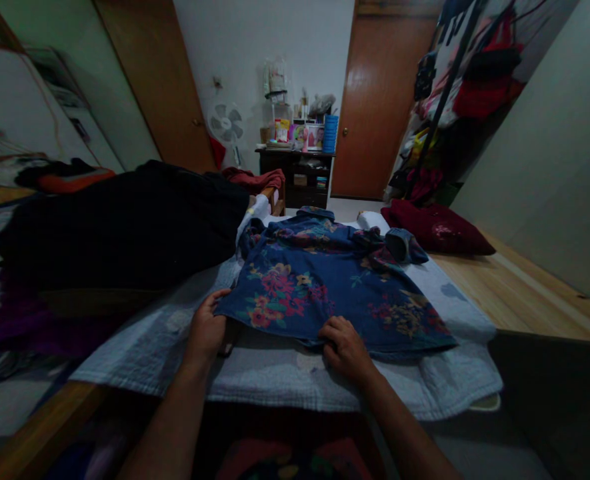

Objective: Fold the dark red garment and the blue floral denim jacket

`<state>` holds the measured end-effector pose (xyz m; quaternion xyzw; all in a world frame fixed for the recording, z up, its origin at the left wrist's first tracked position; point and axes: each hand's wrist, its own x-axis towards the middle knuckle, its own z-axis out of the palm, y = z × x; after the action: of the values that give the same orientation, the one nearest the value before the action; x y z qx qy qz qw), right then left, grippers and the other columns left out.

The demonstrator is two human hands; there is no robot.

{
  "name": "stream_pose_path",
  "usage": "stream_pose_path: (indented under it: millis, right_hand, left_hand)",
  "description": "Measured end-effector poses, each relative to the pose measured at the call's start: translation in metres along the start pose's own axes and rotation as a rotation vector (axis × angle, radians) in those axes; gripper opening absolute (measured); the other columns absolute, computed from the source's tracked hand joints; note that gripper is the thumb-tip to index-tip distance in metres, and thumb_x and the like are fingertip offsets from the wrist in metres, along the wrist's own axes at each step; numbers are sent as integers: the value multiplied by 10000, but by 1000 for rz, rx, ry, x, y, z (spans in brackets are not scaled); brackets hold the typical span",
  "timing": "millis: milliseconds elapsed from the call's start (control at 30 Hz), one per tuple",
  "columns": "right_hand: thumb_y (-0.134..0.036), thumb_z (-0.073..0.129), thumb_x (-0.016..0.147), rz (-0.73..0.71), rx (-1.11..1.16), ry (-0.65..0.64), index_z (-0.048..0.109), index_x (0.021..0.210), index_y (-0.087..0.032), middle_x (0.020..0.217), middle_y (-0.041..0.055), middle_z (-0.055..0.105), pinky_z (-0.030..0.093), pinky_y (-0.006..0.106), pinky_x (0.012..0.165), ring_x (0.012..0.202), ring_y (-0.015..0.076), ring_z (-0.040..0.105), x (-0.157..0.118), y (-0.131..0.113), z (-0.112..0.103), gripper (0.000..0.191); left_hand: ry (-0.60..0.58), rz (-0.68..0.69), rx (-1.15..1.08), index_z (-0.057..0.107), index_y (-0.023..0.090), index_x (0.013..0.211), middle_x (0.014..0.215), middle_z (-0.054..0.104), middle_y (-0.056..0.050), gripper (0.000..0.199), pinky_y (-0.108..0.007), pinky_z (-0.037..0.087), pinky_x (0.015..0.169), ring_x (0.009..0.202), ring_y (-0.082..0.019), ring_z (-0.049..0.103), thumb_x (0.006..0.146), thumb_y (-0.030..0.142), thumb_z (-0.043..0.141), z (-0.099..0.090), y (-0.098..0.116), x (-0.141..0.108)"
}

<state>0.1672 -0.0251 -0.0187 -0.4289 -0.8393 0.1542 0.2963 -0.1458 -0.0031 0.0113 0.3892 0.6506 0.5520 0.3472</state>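
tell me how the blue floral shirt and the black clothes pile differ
The floral shirt is blue with colourful flowers, while the black clothes pile looks plain. The floral shirt lies spread fairly flat; the black clothes pile is bunched in a taller heap. Both are fabric.

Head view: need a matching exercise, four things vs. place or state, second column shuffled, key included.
1. floral garment
2. left hand
3. right hand
4. fan

A. on the near hem, around its middle
B. standing by the far wall
C. at the near left corner of the fabric
D. spread out on a pale cloth

Pairs: 1-D, 2-C, 3-A, 4-B
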Motion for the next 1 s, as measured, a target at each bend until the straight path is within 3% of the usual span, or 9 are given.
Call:
stream_pose_path:
  millis: [100, 167, 400, 533, 733, 833, 900, 1000]
  right_hand:
    - [-51, 485, 758, 26, 34, 19, 639, 920, -218, 928, 44, 592, 393, 339, 838, 905, 202, 506, 1, 3, 2, 279]
    - [-52, 475, 753, 70, 104, 47, 635, 914, -217, 915, 41, 603, 406, 335, 838, 903, 198, 524, 2, 5, 2, 281]
    - [-224, 495, 856, 336, 482, 54, 615, 872, -216, 791, -10, 610, 441, 255, 672, 741, 156, 563, 9, 8, -10, 121]
    - [-261, 497, 879, 341, 465, 63, 618, 859, -211, 777, -5, 607, 438, 260, 673, 737, 160, 565, 8, 6, -10, 132]
    - [-177, 506, 874, 191, 283, 44, 654, 939, -206, 928, 42, 616, 429, 318, 839, 916, 186, 561, 1, 3, -1, 164]
    - [-120, 525, 838, 140, 182, -30, 655, 986, -217, 978, 41, 608, 407, 330, 872, 960, 186, 539, -3, -2, -3, 219]
    - [-142, 589, 809, 125, 127, -70, 649, 1011, -222, 1025, 40, 600, 395, 342, 888, 983, 193, 526, -4, -7, -6, 225]
    - [-257, 683, 793, 125, 79, -96, 637, 1031, -225, 1078, 45, 582, 390, 356, 895, 1005, 206, 512, -4, -14, -8, 244]
  left_hand:
    - [-24, -9, -167, 546, 224, 1253, 892, 715, -7, 574, -268, 563, 675, 691, -142, 678, 684, 185, 618, 0, 0, 1]
    - [17, 68, -127, 561, 221, 1228, 939, 715, -14, 531, -276, 561, 727, 740, -145, 680, 700, 202, 611, 0, 2, 0]
    - [291, 394, 570, 634, 241, 1150, 1049, 703, -48, 352, -303, 494, 820, 908, -212, 656, 820, 204, 517, -5, 12, -11]
    - [352, 329, 642, 646, 233, 1140, 837, 683, -34, 333, -277, 448, 666, 707, -197, 613, 871, 244, 450, -10, 14, -11]
    - [307, 168, 328, 649, 214, 1148, 562, 525, 55, 382, -213, 323, 469, 447, -119, 425, 797, 278, 511, -19, 14, -8]
    - [303, 149, 343, 662, 215, 1149, 528, 473, 63, 406, -219, 287, 426, 405, -116, 369, 776, 267, 511, -24, 13, -8]
    - [302, 287, 437, 693, 215, 1057, 678, 585, 17, 366, -236, 386, 498, 514, -136, 495, 763, 212, 475, -25, 12, -8]
    - [278, 546, 606, 698, 191, 897, 972, 655, -56, 330, -301, 489, 782, 870, -200, 623, 741, 134, 413, -23, 10, -7]
